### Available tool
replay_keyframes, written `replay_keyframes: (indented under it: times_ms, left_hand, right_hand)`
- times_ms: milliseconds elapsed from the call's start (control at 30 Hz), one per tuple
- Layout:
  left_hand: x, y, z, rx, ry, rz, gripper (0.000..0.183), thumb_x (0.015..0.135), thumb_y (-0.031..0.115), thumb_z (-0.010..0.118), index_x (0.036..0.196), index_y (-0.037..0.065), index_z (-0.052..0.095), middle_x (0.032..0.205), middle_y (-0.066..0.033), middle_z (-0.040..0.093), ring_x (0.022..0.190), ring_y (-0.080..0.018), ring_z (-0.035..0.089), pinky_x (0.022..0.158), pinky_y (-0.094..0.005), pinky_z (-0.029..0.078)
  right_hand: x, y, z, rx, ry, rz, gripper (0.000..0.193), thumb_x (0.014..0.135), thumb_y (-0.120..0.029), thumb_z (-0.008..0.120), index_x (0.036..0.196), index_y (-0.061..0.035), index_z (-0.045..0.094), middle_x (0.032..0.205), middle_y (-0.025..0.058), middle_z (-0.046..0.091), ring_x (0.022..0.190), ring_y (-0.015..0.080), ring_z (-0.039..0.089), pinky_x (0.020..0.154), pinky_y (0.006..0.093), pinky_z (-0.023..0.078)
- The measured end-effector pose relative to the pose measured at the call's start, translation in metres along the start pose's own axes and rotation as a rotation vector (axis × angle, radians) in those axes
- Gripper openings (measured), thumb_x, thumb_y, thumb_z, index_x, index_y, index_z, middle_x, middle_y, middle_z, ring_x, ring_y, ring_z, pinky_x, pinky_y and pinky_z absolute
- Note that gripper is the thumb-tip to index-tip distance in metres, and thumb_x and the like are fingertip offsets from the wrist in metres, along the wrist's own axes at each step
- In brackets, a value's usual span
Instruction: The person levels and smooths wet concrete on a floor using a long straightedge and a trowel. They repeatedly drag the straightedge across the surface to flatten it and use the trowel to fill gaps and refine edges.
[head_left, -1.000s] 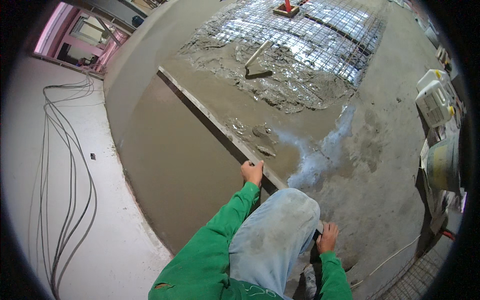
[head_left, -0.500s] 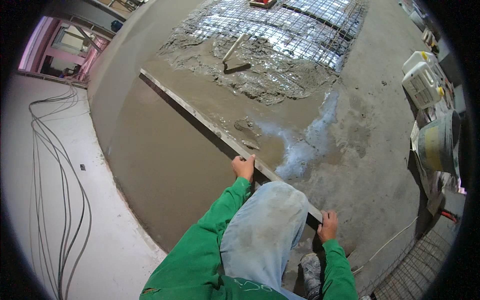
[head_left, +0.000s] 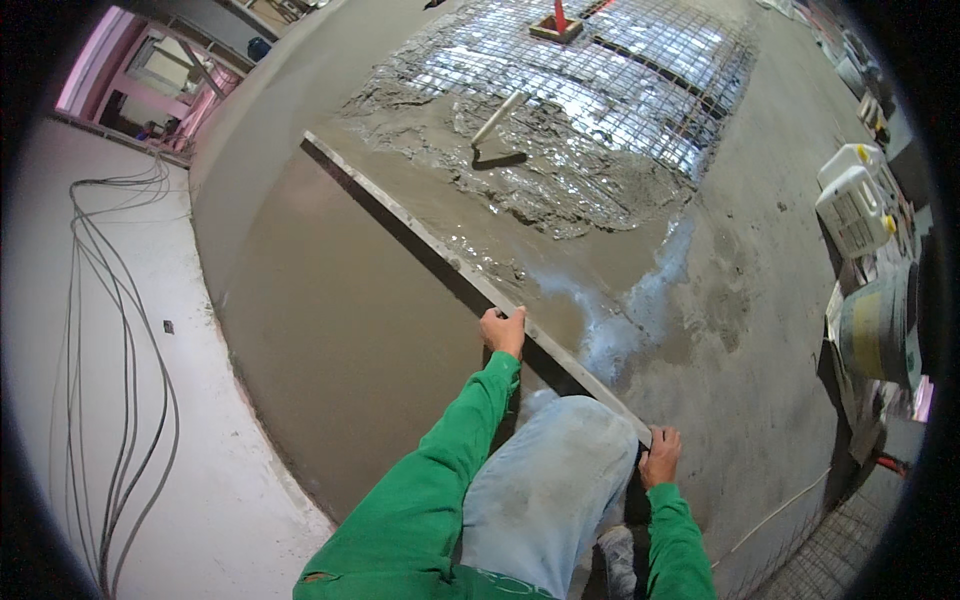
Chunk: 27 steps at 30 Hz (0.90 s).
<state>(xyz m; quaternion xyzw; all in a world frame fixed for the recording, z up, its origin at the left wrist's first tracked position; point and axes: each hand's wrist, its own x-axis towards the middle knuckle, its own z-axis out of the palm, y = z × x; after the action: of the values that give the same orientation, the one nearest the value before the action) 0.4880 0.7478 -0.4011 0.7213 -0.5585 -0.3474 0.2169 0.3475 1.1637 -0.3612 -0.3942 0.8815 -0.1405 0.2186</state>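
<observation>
I have my left hand (head_left: 503,331) and right hand (head_left: 660,457) clamped on the screed bar (head_left: 440,255), mid-levelling wet concrete (head_left: 340,330); next needs an even pull.

Left hand (head_left: 503,331) and right hand (head_left: 661,456) both clenched, arms extended.

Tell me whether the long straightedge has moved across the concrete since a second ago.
Cannot tell: the camera itself shifts, and the straightedge keeps about the same gap to the shovel lying in the rough wet concrete.
</observation>
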Motion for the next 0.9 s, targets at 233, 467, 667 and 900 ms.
replay_keyframes:
  times_ms: [233,467,667,900]
  left_hand:
    - [0.003,0.001,0.002,0.042,0.032,0.005,0.052,0.073,0.037,0.089,0.1,-0.005,0.073,0.102,-0.0264,0.074,0.1,-0.0453,0.069,0.09,-0.0524,0.054]
    - [0.001,0.007,-0.004,0.076,0.047,0.074,0.054,0.072,0.036,0.09,0.096,-0.008,0.072,0.097,-0.028,0.074,0.091,-0.0435,0.071,0.083,-0.0504,0.055]
    - [0.013,0.003,-0.009,0.032,-0.086,-0.008,0.043,0.074,0.026,0.092,0.09,-0.008,0.072,0.091,-0.023,0.076,0.081,-0.0319,0.073,0.076,-0.0469,0.057]
    - [0.01,0.0,0.001,0.183,0.023,-0.031,0.046,0.072,0.029,0.092,0.092,-0.007,0.072,0.093,-0.0226,0.076,0.082,-0.0329,0.073,0.077,-0.0471,0.056]
  right_hand:
    - [0.006,0.058,-0.08,-0.331,-0.254,-0.329,0.052,0.084,-0.013,0.079,0.132,-0.0072,0.061,0.124,0.0174,0.06,0.116,0.0399,0.059,0.094,0.0519,0.05]
    - [0.019,0.071,-0.159,-0.338,-0.55,-0.297,0.058,0.085,-0.034,0.084,0.13,-0.0056,0.061,0.121,0.0192,0.062,0.115,0.0415,0.061,0.096,0.0528,0.052]
    - [0.02,0.024,-0.062,0.016,-0.339,-0.32,0.053,0.08,-0.026,0.087,0.118,-0.0025,0.059,0.115,0.0216,0.058,0.11,0.0444,0.059,0.093,0.0533,0.052]
    - [0.013,0.033,-0.029,-0.005,-0.148,-0.251,0.05,0.07,-0.012,0.085,0.109,-0.0012,0.055,0.11,0.0224,0.054,0.109,0.0442,0.053,0.093,0.055,0.045]
